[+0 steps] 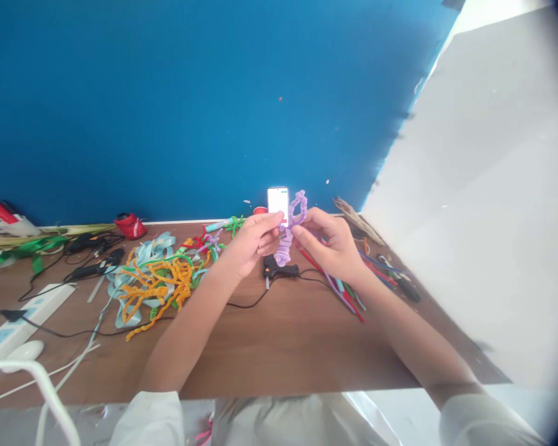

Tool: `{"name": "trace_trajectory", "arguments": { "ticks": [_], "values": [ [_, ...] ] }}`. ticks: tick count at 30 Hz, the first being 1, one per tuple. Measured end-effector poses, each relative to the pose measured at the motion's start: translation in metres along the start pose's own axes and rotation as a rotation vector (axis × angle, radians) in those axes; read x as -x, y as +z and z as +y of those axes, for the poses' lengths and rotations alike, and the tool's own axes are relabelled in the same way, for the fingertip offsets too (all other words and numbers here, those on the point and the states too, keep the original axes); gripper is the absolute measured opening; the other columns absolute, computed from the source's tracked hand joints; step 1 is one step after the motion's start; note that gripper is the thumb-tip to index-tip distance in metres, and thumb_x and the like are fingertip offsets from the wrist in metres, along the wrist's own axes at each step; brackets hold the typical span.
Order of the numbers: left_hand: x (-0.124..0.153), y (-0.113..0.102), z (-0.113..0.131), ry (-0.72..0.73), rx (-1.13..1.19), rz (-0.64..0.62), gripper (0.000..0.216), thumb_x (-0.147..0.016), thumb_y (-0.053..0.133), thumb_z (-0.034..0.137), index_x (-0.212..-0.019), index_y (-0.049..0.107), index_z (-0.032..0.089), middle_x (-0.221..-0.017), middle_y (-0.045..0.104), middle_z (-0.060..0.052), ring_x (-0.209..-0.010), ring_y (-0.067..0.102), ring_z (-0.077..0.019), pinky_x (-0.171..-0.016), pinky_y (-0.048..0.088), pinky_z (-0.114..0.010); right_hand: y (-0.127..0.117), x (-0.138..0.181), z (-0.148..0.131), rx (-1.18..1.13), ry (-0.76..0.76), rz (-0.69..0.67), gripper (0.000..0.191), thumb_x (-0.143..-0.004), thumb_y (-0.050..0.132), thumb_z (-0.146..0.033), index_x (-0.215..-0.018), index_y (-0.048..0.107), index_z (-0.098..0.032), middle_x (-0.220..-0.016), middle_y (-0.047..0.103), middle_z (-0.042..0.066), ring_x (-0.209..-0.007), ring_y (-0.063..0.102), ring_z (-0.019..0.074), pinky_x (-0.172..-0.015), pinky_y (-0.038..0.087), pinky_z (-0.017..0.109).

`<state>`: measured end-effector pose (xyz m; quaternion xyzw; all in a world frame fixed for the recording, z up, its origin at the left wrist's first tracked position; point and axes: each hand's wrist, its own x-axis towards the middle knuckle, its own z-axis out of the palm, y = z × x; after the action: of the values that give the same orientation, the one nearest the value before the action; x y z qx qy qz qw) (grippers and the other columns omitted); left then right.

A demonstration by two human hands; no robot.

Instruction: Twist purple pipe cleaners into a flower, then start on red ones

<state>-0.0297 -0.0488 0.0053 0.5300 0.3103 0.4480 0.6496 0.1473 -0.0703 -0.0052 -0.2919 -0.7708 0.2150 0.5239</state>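
Note:
Both my hands are raised over the far middle of the brown table [279,347], pinching a curled lilac pipe cleaner [290,230] between them. My left hand [253,243] grips it from the left with closed fingers. My right hand [331,243] holds it from the right, thumb and forefinger closed on its middle. The pipe cleaner loops upward above my fingers and hangs in a coil below them. A black glue gun [279,270] lies on the table just beneath.
A phone [278,201] stands lit against the blue wall. A tangle of orange, light blue and green pipe cleaners and ribbon [153,280] lies left. Loose straight pipe cleaners [348,296] lie right. A white power strip [13,325] and cables sit far left.

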Motion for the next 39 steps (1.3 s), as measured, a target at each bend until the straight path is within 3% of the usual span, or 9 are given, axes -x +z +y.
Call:
{"name": "trace_trajectory", "arguments": {
  "ticks": [3, 6, 10, 14, 17, 23, 29, 33, 39],
  "values": [
    [0.002, 0.004, -0.002, 0.093, -0.069, 0.041, 0.047, -0.083, 0.068, 0.058, -0.064, 0.051, 0.018, -0.044, 0.031, 0.008, -0.038, 0.027, -0.0038, -0.039, 0.023, -0.021, -0.001, 0.000, -0.001, -0.090, 0.043, 0.011, 0.015, -0.095, 0.064, -0.036, -0.092, 0.062, -0.021, -0.076, 0.069, -0.001, -0.065, 0.064, 0.0138, -0.062, 0.050, 0.028],
    [0.005, 0.005, -0.002, 0.163, -0.175, -0.023, 0.053, -0.087, 0.057, 0.069, -0.073, 0.052, 0.018, -0.054, 0.045, 0.005, -0.044, 0.039, -0.0060, -0.043, 0.031, -0.021, -0.003, 0.000, 0.001, -0.162, 0.094, 0.056, 0.017, -0.094, 0.065, -0.038, -0.092, 0.062, -0.022, -0.075, 0.069, 0.000, -0.066, 0.065, 0.0148, -0.062, 0.052, 0.029],
    [0.011, 0.005, -0.001, 0.195, -0.453, -0.127, 0.042, -0.088, 0.063, 0.060, -0.090, 0.059, 0.017, -0.075, 0.059, 0.001, -0.057, 0.050, -0.0081, -0.051, 0.039, -0.021, -0.005, -0.003, -0.001, -0.178, 0.106, 0.140, 0.018, -0.093, 0.066, -0.039, -0.088, 0.062, -0.021, -0.071, 0.067, -0.001, -0.060, 0.062, 0.0135, -0.058, 0.051, 0.028],
    [0.015, 0.007, -0.001, 0.193, -0.663, -0.171, 0.036, -0.095, 0.057, 0.051, -0.098, 0.063, 0.016, -0.078, 0.061, -0.001, -0.063, 0.054, -0.0111, -0.058, 0.043, -0.023, -0.005, -0.003, -0.007, -0.146, 0.101, 0.224, 0.017, -0.092, 0.067, -0.037, -0.085, 0.062, -0.021, -0.068, 0.065, -0.002, -0.058, 0.061, 0.0127, -0.057, 0.051, 0.028],
    [0.017, 0.007, 0.000, 0.224, -0.689, -0.181, 0.035, -0.098, 0.052, 0.049, -0.107, 0.062, 0.017, -0.080, 0.063, -0.002, -0.064, 0.055, -0.0117, -0.059, 0.044, -0.024, -0.006, -0.003, -0.008, -0.162, 0.122, 0.265, 0.016, -0.092, 0.067, -0.036, -0.087, 0.063, -0.021, -0.069, 0.066, -0.002, -0.058, 0.061, 0.0125, -0.054, 0.048, 0.027],
    [0.019, 0.004, 0.003, 0.273, -0.763, -0.141, 0.036, -0.103, 0.041, 0.045, -0.091, 0.060, 0.017, -0.085, 0.068, -0.003, -0.063, 0.058, -0.0103, -0.060, 0.045, -0.024, -0.005, -0.004, -0.010, -0.194, 0.180, 0.331, 0.023, -0.088, 0.073, -0.041, -0.084, 0.062, -0.021, -0.065, 0.064, -0.002, -0.056, 0.059, 0.0119, -0.051, 0.048, 0.025],
    [0.017, 0.000, 0.000, 0.285, -0.820, -0.201, 0.034, -0.104, 0.039, 0.038, -0.113, 0.064, 0.017, -0.084, 0.067, -0.004, -0.072, 0.064, -0.0136, -0.066, 0.048, -0.026, -0.005, -0.004, -0.011, -0.206, 0.179, 0.346, 0.021, -0.088, 0.073, -0.040, -0.086, 0.063, -0.021, -0.066, 0.065, -0.002, -0.055, 0.059, 0.0113, -0.050, 0.049, 0.024],
    [0.015, 0.000, -0.003, 0.247, -0.794, -0.201, 0.039, -0.103, 0.039, 0.032, -0.133, 0.058, 0.016, -0.078, 0.066, -0.003, -0.073, 0.065, -0.0154, -0.066, 0.048, -0.026, -0.007, -0.004, -0.006, -0.214, 0.151, 0.344, 0.020, -0.089, 0.073, -0.038, -0.087, 0.063, -0.020, -0.064, 0.064, -0.003, -0.054, 0.059, 0.0104, -0.049, 0.049, 0.022],
    [0.014, -0.001, -0.002, 0.238, -0.824, -0.200, 0.040, -0.103, 0.038, 0.028, -0.136, 0.057, 0.018, -0.078, 0.067, -0.002, -0.074, 0.066, -0.0153, -0.067, 0.048, -0.026, -0.006, -0.003, -0.003, -0.187, 0.122, 0.338, 0.018, -0.090, 0.072, -0.037, -0.088, 0.064, -0.021, -0.066, 0.065, -0.003, -0.053, 0.059, 0.0103, -0.049, 0.048, 0.022]
  ]
}}
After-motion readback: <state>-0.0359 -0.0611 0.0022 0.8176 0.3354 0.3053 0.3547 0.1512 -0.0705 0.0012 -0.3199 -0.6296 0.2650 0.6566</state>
